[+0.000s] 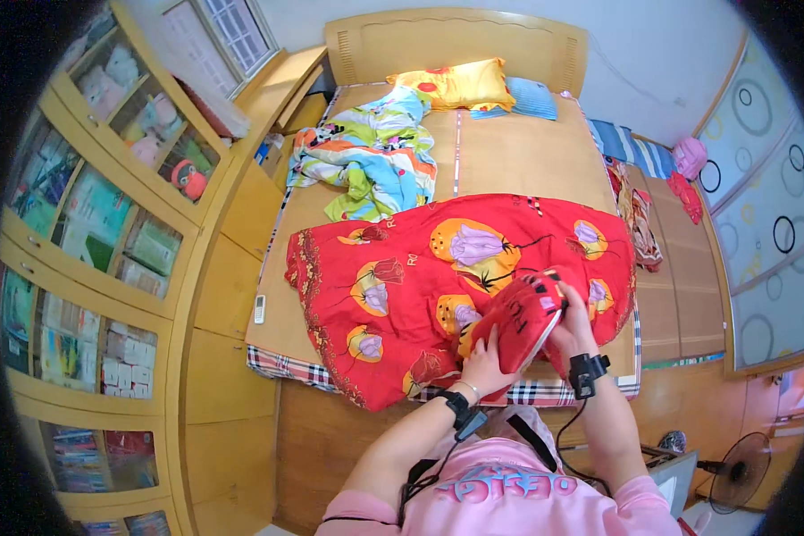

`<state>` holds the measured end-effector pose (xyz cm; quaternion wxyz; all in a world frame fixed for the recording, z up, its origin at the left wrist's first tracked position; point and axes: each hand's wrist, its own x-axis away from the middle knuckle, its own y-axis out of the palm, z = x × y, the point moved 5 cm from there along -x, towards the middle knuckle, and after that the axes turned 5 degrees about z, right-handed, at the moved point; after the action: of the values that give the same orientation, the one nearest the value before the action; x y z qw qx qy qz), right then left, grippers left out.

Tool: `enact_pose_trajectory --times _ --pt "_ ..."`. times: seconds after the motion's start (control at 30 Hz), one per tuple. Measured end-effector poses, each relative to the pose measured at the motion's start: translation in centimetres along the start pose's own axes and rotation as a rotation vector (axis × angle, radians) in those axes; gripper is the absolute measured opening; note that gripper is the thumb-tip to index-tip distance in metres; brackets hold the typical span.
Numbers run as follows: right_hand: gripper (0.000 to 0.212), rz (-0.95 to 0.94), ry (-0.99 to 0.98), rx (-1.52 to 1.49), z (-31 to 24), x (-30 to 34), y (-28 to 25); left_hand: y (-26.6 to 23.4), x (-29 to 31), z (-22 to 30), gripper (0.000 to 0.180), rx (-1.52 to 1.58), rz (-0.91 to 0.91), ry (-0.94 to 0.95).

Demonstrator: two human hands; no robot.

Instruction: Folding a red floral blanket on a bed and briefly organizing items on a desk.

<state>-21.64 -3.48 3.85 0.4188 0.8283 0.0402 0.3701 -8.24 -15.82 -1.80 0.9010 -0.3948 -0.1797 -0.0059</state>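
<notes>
Red floral quilt across the foot of the bed, long axis left to right. Most lies ahead and leftward; the left hand, nearer that expanse, curls against a gathered portion, whose edge the right hand clasps.

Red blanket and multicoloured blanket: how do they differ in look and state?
The red blanket is mostly red with large flowers; the multicoloured blanket mixes blue, green and orange. The red blanket is partly gathered between the left hand and right hand; the multicoloured blanket lies crumpled, untouched. Both are patterned.
</notes>
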Motion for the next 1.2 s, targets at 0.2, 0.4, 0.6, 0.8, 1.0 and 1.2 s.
enact_pose_trajectory --times 0.2,0.4,0.6,0.8,1.0,1.2 --pt "0.036 -0.096 -0.153 0.0 -5.1 2.9 1.3 4.7 -0.3 -8.3 0.113 0.233 0.032 -0.501" --pt "0.036 -0.088 -0.148 -0.018 -3.8 3.8 3.7 12.2 0.1 -26.3 0.108 0.438 0.02 -0.828" --pt "0.031 -0.043 -0.115 0.001 -1.6 1.9 2.8 15.1 0.5 -22.5 0.108 2.089 -0.095 -1.233" --pt "0.035 0.0 -0.247 -0.003 -5.8 3.5 0.0 12.8 -1.7 -6.3 0.072 2.194 -0.297 -1.262" --pt "0.047 -0.052 -0.162 -0.024 -3.4 3.3 1.6 17.8 -6.4 -17.8 0.032 2.341 0.08 -0.623" --pt "0.054 -0.04 -0.111 -0.055 -2.8 4.3 1.8 8.0 -3.6 -27.0 0.045 2.477 0.347 -0.581"
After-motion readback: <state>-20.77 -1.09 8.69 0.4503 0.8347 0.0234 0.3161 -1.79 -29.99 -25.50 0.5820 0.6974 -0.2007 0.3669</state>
